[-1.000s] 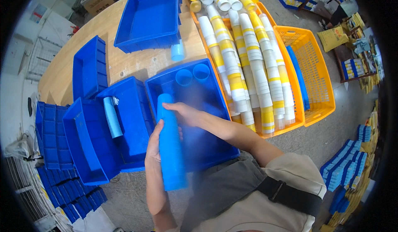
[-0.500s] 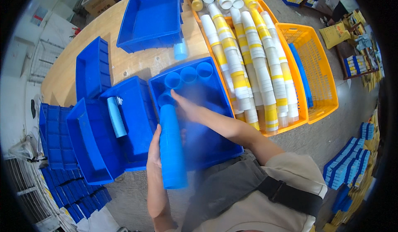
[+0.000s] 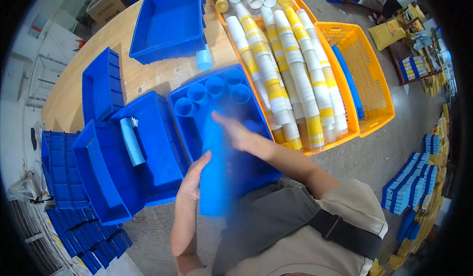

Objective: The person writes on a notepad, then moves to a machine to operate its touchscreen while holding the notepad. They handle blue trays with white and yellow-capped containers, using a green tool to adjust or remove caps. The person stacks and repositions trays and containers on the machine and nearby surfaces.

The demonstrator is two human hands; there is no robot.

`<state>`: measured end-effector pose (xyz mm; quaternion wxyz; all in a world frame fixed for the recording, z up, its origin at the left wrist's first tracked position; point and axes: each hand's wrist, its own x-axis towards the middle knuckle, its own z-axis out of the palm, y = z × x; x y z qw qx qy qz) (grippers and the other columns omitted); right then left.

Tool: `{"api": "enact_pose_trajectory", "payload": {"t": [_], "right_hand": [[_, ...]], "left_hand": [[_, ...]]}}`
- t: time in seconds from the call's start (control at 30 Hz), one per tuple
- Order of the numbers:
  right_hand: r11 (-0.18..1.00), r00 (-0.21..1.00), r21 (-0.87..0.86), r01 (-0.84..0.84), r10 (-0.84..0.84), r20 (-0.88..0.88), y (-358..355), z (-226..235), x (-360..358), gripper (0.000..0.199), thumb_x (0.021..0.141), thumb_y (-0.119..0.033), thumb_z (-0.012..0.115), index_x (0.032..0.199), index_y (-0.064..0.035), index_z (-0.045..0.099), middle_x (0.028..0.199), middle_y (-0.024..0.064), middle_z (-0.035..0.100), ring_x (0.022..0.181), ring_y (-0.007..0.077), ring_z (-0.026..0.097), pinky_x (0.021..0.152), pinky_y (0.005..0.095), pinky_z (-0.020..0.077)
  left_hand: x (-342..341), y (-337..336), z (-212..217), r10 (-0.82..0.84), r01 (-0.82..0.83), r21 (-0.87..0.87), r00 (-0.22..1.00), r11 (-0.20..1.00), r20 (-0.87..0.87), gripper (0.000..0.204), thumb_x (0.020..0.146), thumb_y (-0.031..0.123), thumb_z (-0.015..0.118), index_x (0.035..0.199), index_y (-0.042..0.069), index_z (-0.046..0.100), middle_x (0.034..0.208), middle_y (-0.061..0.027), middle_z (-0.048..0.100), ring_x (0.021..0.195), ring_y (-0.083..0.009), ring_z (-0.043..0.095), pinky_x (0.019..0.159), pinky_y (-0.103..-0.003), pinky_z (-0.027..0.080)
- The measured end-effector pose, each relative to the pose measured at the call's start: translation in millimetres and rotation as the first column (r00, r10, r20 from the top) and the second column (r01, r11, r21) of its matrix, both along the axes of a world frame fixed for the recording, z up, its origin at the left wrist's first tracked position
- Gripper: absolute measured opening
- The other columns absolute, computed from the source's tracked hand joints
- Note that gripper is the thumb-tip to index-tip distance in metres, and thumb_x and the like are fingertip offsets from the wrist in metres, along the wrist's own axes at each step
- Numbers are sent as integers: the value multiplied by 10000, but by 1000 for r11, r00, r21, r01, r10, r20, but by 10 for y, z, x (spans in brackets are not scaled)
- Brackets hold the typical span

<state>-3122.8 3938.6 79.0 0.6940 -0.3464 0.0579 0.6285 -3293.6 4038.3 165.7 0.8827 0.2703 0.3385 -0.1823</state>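
Note:
A long stack of nested blue cups is in my left hand, whose fingers wrap round it from the left, thumb on top. My right hand is at the upper end of the stack; it is smeared by motion, and its grip cannot be made out. Beneath both hands lies a blue plastic bin. Several single blue cups stand in its far part, mouths up, among them a cup at the left and one at the right. The stack and my forearm hide part of the bin.
Left of the bin are more blue bins, one with a light-blue cup stack lying in it. A large blue bin sits further back on the wooden table. On the right, an orange crate holds white and yellow cup stacks beside another orange crate.
More single blue cups now stand in the bin, at its left and right. My right hand has moved slightly right, and the stack has tipped more upright in view.

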Motion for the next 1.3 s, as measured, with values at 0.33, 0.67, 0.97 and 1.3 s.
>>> {"api": "enact_pose_trajectory", "payload": {"t": [0.33,0.67,0.97,1.3], "right_hand": [[997,997,9,-72,71,16,230,43,-308,523,979,-474,622,1247,-25,607,1229,149,652,1118,281,614,995,451,488],[991,998,-115,-63,60,-28,267,-65,-471,715,963,-663,505,1277,-21,545,1253,205,619,1233,335,553,1073,562,382],[960,947,-106,261,-276,-167,-456,-30,-227,625,993,-570,526,1319,-38,550,1314,164,606,1164,279,591,989,458,491],[998,995,-9,59,-60,-83,-296,-174,-611,648,933,-545,648,1357,-75,514,1293,145,627,1269,324,550,1091,585,368]], "left_hand": [[-332,93,-116,225,-201,182,967,963,-119,729,983,546,557,1312,-102,501,1092,-246,677,894,-322,724,771,-430,640],[-687,19,-202,76,-55,256,994,965,-73,739,996,550,523,1346,-99,470,1139,-259,663,955,-338,709,825,-444,620],[-527,-121,-126,-89,80,92,991,993,101,722,1011,517,496,1400,-85,417,1204,-272,631,990,-339,691,836,-446,605],[-463,-78,-109,49,-37,113,993,993,-106,748,977,524,572,1300,-139,446,1092,-257,656,945,-326,705,784,-430,621]]}}
